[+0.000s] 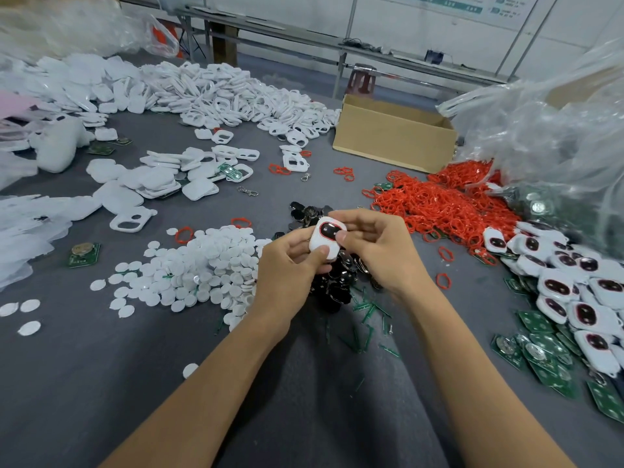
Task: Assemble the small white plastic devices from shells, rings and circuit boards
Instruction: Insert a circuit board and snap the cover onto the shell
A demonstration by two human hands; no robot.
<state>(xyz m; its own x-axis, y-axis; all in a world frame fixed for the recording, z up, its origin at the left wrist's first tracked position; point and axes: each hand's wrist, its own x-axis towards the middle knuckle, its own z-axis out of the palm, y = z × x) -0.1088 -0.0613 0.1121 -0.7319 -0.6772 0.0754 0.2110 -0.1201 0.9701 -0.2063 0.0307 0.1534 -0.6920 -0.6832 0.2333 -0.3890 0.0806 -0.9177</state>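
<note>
Both hands hold one small white device (323,242) over the grey table, above a heap of black parts (332,285). The device shows a black oval window edged with a red ring. My left hand (290,265) grips its lower left side, thumb on the front face. My right hand (368,244) pinches its upper right edge, thumb pressing beside the window. Red rings (435,201) lie piled to the right. Green circuit boards (540,352) and finished white devices (574,282) spread along the right edge. White shells (236,96) cover the back left.
A pile of white round discs (199,268) lies just left of my hands. An open cardboard box (391,136) stands behind the red rings. Clear plastic bags (557,130) bulge at the right and far left. A lone circuit board (82,255) lies at the left.
</note>
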